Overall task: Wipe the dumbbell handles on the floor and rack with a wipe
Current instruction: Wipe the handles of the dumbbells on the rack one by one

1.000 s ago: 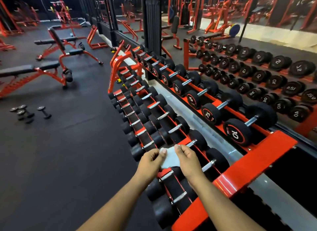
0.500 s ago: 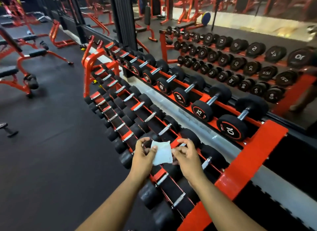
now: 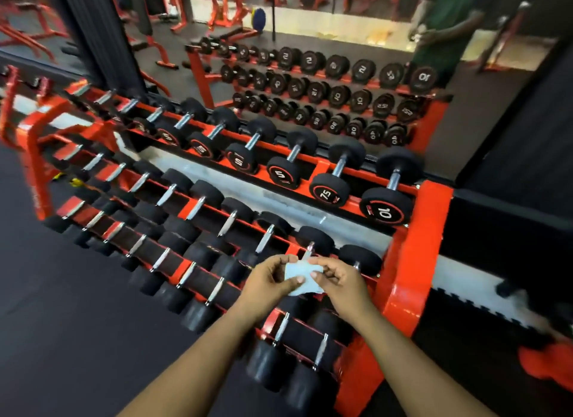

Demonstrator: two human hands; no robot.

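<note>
**Over the rack's near right end, both hands hold the wipe**

Left of the left hand (image 3: 269,280), bare black floor (image 3: 77,308) runs wide beside the rack (image 3: 412,255). Just right of the right hand (image 3: 336,280) stands the rack's thick red end post, with a dark wall panel (image 3: 527,168) beyond it. Ahead of both hands the tiers step up to a mirror (image 3: 341,29).

Both hands meet above the lower tiers. Each has its fingers curled, thumb and fingertips pinching an edge of the one pale wipe (image 3: 301,277) stretched between them. The wipe is in the air, not touching any handle.

Below the hands lie two dumbbells (image 3: 280,351) with chrome handles, side by side. On the top tier ahead, six dumbbells show clearly, the two at the right marked 75 (image 3: 328,195) and 10 (image 3: 384,210); further left, blur prevents a count. The middle and lower tiers each hold a long row, also blurred toward the far end.
</note>
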